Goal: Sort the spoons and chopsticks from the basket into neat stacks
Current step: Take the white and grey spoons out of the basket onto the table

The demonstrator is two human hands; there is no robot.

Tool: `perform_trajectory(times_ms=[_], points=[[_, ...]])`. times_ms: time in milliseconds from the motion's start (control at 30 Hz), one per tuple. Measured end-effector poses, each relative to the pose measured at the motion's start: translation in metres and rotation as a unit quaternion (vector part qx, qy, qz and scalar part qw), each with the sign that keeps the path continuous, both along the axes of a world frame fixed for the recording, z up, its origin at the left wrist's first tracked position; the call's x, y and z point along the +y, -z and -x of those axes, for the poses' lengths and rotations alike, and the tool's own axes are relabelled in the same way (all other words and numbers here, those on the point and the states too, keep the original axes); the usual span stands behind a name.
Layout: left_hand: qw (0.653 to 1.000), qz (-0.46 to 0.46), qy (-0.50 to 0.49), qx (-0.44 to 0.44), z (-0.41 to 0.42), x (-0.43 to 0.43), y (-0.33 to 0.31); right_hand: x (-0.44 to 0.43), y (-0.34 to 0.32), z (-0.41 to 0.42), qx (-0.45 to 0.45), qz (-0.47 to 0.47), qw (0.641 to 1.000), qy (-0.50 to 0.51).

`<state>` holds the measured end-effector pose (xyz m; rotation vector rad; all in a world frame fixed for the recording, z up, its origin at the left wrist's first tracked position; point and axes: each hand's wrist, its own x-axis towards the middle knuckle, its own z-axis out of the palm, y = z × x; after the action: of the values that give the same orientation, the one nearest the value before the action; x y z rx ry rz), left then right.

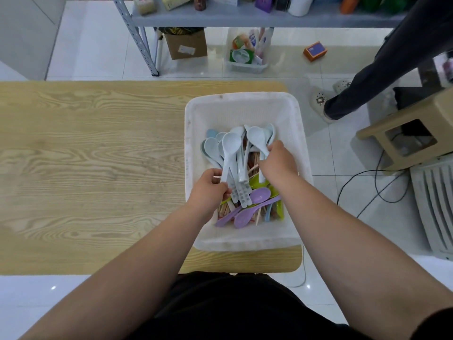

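Observation:
A white plastic basket (241,104) stands at the right end of a wooden table (93,155). Inside lie several pale blue spoons (231,143), purple spoons (247,212), green pieces (279,209) and wooden chopsticks (224,208). My left hand (210,187) grips a bunch of pale blue spoons by their handles, bowls pointing away from me. My right hand (278,159) holds another pale blue spoon (257,138) near its neck, just right of that bunch. Both hands are inside the basket.
The basket overhangs the table's right edge. A person's legs (382,69) stand on the tiled floor at the upper right, near a beige stool (404,133) and cables. A metal shelf, a cardboard box (186,44) and a small basket of goods lie beyond the table.

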<state>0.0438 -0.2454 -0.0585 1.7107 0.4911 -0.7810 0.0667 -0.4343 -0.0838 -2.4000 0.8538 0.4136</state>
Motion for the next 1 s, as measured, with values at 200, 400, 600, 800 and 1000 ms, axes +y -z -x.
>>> perform_trajectory(times_ms=[200, 400, 600, 800, 1000], points=[[0.997, 0.056, -0.052, 0.012, 0.012, 0.0, -0.012, -0.002, -0.015, 0.039, -0.119, -0.188, 0.961, 0.163], [0.988, 0.119, -0.092, 0.021, 0.039, -0.01, -0.03, 0.025, -0.04, 0.1, -0.194, -0.449, 0.838, 0.243], [0.987, 0.127, -0.1, -0.019, 0.072, -0.02, -0.042, 0.05, -0.049, 0.14, -0.176, -0.514, 0.823, 0.168], [0.977, 0.124, -0.169, -0.047, 0.1, -0.008, -0.049, 0.066, -0.049, 0.161, -0.166, -0.524, 0.829, 0.103], [0.974, 0.115, -0.182, -0.069, 0.129, 0.037, -0.054, 0.083, -0.057, 0.161, -0.143, -0.512, 0.839, 0.115]])
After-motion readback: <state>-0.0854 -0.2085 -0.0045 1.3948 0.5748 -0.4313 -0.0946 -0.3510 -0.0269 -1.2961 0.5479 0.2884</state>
